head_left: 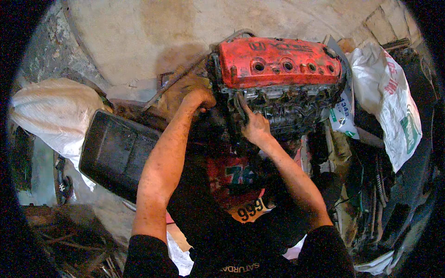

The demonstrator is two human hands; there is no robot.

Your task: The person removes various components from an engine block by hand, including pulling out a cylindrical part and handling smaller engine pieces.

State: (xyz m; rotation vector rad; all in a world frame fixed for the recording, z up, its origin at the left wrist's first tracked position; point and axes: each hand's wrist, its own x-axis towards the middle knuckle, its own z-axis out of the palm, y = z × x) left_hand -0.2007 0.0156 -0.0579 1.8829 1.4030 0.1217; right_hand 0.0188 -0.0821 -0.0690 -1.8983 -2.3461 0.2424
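In front of me stands a car engine (278,111) with a red valve cover (278,58), grimy and pierced by a row of round holes. My left hand (201,98) is at the engine's left end, its fingers curled inward; whatever they hold is hidden. Against the dark lower front of the engine, near its left corner, is my right hand (256,126). Its index finger points up along a narrow dark part (242,105), and the other fingers are bent around something too dark to make out.
A black rectangular tray (118,146) lies left of my left forearm, with a pale sack (58,111) behind it. To the engine's right hangs a white printed sack (387,97). A long bar (178,81) leans beside the engine's left end. Dark scrap (76,241) fills the lower left.
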